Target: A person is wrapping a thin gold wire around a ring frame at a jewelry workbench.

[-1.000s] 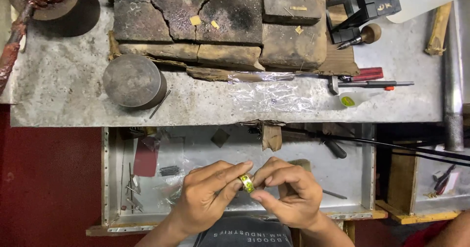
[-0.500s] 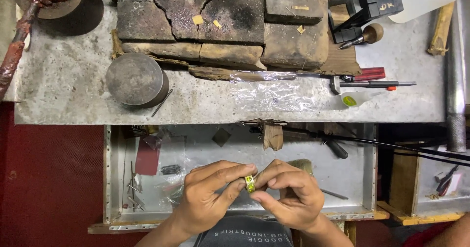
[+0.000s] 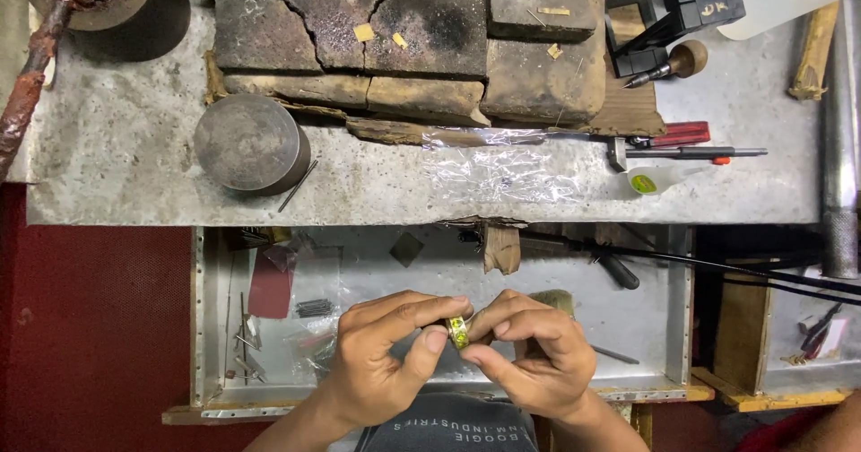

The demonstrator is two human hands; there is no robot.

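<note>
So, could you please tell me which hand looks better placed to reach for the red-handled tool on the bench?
Probably the right hand. Both hands pinch the small yellow-green ring over the metal tray, but the red-handled tool lies up on the bench's right side, so the left hand would have to cross over.

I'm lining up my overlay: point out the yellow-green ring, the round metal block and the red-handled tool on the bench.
yellow-green ring (image 3: 458, 331), head view, on its outer band between both hands' fingertips.
round metal block (image 3: 247, 142), head view, middle of its flat top.
red-handled tool (image 3: 682, 134), head view, on the red handle.
</note>
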